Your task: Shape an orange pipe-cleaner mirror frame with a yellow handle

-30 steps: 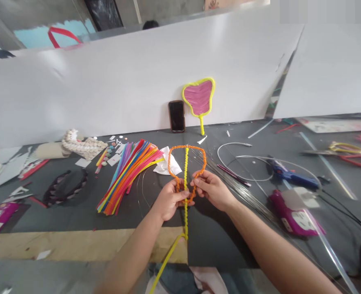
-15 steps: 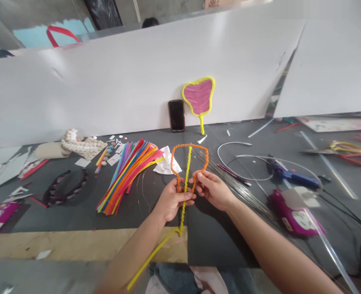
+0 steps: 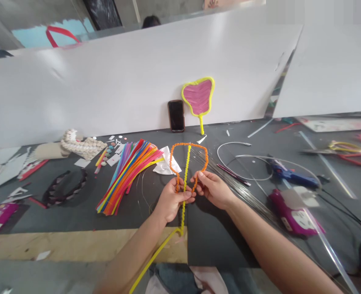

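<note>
Between my hands is an orange twisted pipe-cleaner frame (image 3: 171,157), bent into a rounded loop with two ends pointing down. A yellow twisted pipe-cleaner stem (image 3: 187,167) runs down its middle from the top edge, and a long yellow tail (image 3: 156,255) trails from its lower end towards me. My left hand (image 3: 176,200) is closed on the yellow stem and the orange frame's left end. My right hand (image 3: 212,188) pinches the lower right side of the orange frame. Fingers partly hide the lower ends.
A bundle of coloured pipe cleaners (image 3: 131,175) lies left, beside a dark braided headband (image 3: 65,188). A phone (image 3: 176,116) and a yellow-edged pink fan shape (image 3: 198,97) lean on the white panel (image 3: 122,81). To the right are wires (image 3: 241,192), a blue glue gun (image 3: 296,175) and scissors (image 3: 345,153).
The orange frame has shifted very slightly to the left. Both hands keep nearly the same place and grip.
</note>
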The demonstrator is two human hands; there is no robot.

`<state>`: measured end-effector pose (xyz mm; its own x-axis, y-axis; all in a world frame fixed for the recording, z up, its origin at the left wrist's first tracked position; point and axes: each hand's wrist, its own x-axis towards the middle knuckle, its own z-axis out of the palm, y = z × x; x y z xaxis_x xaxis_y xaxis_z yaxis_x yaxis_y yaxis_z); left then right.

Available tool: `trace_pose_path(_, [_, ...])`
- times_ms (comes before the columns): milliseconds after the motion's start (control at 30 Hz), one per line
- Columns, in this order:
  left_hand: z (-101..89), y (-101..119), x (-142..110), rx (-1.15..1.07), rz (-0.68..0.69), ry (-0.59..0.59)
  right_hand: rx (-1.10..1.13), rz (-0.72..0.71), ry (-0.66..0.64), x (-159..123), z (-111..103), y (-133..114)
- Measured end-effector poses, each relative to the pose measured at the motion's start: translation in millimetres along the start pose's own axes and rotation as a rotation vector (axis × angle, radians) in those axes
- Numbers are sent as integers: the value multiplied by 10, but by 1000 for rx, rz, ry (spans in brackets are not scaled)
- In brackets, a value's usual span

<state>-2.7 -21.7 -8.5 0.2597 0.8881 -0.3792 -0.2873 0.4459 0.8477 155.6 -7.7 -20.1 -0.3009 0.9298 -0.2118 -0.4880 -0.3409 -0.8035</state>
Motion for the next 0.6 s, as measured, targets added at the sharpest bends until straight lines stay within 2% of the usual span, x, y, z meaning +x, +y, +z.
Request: trace_pose_path(600, [16, 27, -24, 5, 31, 3, 11, -4, 5, -12, 2, -49])
